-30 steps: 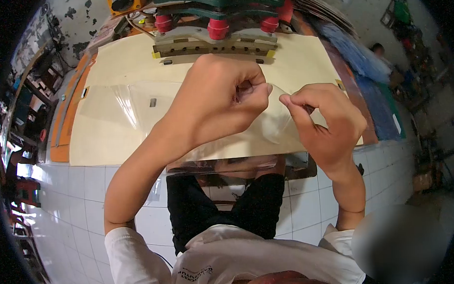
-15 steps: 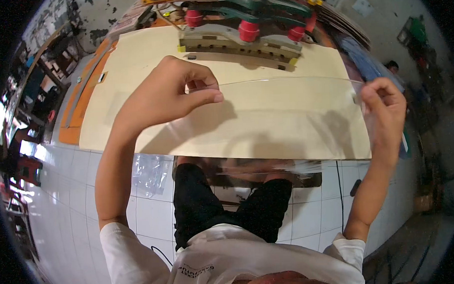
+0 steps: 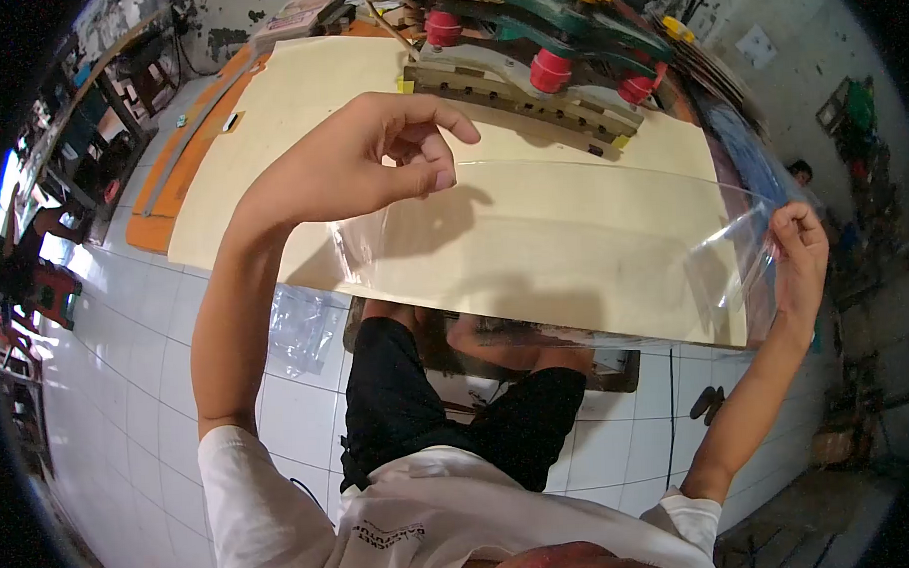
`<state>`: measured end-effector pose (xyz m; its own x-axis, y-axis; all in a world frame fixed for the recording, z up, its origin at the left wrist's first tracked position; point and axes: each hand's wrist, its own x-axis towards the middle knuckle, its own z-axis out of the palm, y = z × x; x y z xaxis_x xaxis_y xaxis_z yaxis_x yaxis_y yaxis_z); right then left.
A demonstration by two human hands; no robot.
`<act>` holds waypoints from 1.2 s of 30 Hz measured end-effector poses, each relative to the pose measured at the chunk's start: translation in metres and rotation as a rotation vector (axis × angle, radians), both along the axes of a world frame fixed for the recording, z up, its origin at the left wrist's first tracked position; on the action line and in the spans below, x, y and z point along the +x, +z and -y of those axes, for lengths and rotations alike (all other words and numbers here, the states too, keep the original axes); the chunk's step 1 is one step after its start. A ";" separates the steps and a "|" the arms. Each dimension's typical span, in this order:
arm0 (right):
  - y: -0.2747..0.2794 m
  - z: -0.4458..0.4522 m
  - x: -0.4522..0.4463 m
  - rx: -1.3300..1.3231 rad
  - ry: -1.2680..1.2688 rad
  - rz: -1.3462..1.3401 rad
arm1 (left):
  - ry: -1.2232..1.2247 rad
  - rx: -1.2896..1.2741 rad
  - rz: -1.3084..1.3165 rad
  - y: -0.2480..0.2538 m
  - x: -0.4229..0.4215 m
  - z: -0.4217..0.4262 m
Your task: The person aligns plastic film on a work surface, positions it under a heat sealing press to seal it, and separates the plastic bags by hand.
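"One clear plastic film (image 3: 573, 225), broad and see-through. Held how?"

"Pinched at the upper right corner between thumb and fingers of the right hand (image 3: 800, 262); probably gripped there to keep that end raised and most of the surface untouched."

"And at the left hand (image 3: 355, 152)?"

"Fingers curled, thumb tip close against them, index finger lifted free. Near the film's upper edge, but impossible to tell whether pinching it or merely passing in front."

"Spread over what?"

"Over the cream sheet (image 3: 278, 100), below and between both hands; likely laid so wide to cover the desk (image 3: 150, 233), visible as an orange edge beyond the left hand."

"And ahead of both hands?"

"A slotted metal bar (image 3: 513, 100), beneath red knobs (image 3: 550, 70) and a green metal frame (image 3: 565, 20). Set just past the film's upper edge, apparently leaving the near side free for both arms."
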<state>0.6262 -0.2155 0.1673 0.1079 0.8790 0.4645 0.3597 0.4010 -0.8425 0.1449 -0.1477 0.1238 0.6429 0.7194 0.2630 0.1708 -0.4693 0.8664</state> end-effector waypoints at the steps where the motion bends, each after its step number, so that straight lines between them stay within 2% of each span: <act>1: 0.000 0.000 0.003 -0.017 0.002 -0.010 | 0.001 -0.001 0.002 0.001 0.000 0.000; 9: -0.005 -0.001 0.007 -0.086 -0.007 0.008 | 0.014 0.018 0.115 0.005 0.001 0.002; 17: -0.022 -0.012 -0.025 -0.213 -0.037 0.143 | 0.146 0.074 0.034 -0.004 -0.010 -0.015; 19: -0.031 -0.022 -0.032 -0.329 0.050 0.409 | 0.223 0.132 -0.193 -0.012 -0.014 -0.023; 21: -0.056 -0.037 -0.032 -0.369 0.078 0.445 | 0.219 0.110 -0.244 -0.025 -0.013 -0.028; 24: -0.086 -0.046 -0.040 -0.441 0.125 0.483 | 0.274 0.214 -0.517 -0.043 -0.007 -0.028; 25: -0.092 -0.045 -0.044 -0.477 0.140 0.486 | 0.261 0.204 -0.524 -0.051 -0.006 -0.029; 26: -0.095 -0.043 -0.049 -0.372 0.157 0.647 | 0.206 0.263 -0.472 -0.064 -0.008 -0.030; 27: -0.094 -0.039 -0.053 -0.382 0.155 0.641 | 0.153 0.321 -0.418 -0.073 -0.010 -0.030; 29: -0.090 -0.030 -0.059 -0.318 0.145 0.893 | 0.145 0.338 -0.390 -0.084 -0.014 -0.030; 31: -0.091 -0.022 -0.056 -0.256 0.171 0.974 | 0.179 0.810 -0.500 -0.084 -0.016 -0.022; 32: -0.090 -0.018 -0.055 -0.182 0.195 1.058 | 0.175 0.804 -0.501 -0.084 -0.019 -0.018; 33: -0.086 -0.012 -0.056 -0.186 0.196 1.056 | 0.160 0.718 -0.600 -0.084 -0.024 -0.013; 34: -0.079 -0.003 -0.060 -0.159 0.196 1.176 | 0.144 0.632 -0.697 -0.082 -0.028 -0.008; 35: -0.073 0.005 -0.063 -0.130 0.197 1.296 | 0.141 0.630 -0.697 -0.078 -0.031 -0.002; 36: -0.068 0.013 -0.066 -0.134 0.198 1.294 | 0.091 0.600 -0.688 -0.074 -0.034 0.006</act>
